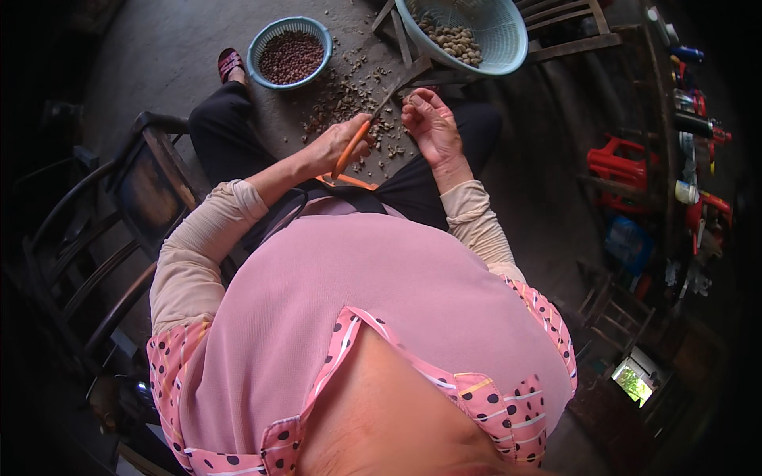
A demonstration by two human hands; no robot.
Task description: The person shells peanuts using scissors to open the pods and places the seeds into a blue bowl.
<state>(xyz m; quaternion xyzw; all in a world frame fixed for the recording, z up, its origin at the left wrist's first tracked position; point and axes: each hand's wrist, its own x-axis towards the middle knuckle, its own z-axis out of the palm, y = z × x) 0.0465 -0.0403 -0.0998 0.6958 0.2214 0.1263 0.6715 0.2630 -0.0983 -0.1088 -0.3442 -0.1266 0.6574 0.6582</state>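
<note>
My left hand (pixel 342 144) grips a hand tool with an orange handle (pixel 351 150) and a narrow dark metal end, its exact kind unclear. Another orange strip (pixel 351 181) shows below it near my lap. My right hand (pixel 430 122) is raised beside the tool's metal end, thumb and fingertips drawn together; whether something small is between them is unclear. Beyond it, a large light-blue plastic basket (pixel 503 35) holds unshelled peanuts (pixel 455 43). A smaller blue plastic basket (pixel 255 56) on the floor contains shelled, red-skinned peanuts (pixel 292 58). Broken peanut shells (pixel 345 101) litter the floor between my feet.
Dark wooden slats (pixel 571 47) stand by the large basket. At my left is a dark wooden chair (pixel 149 184). To the right, a red plastic stool (pixel 619 163) sits near a wooden table edge (pixel 667 119) crowded with bottles and small items.
</note>
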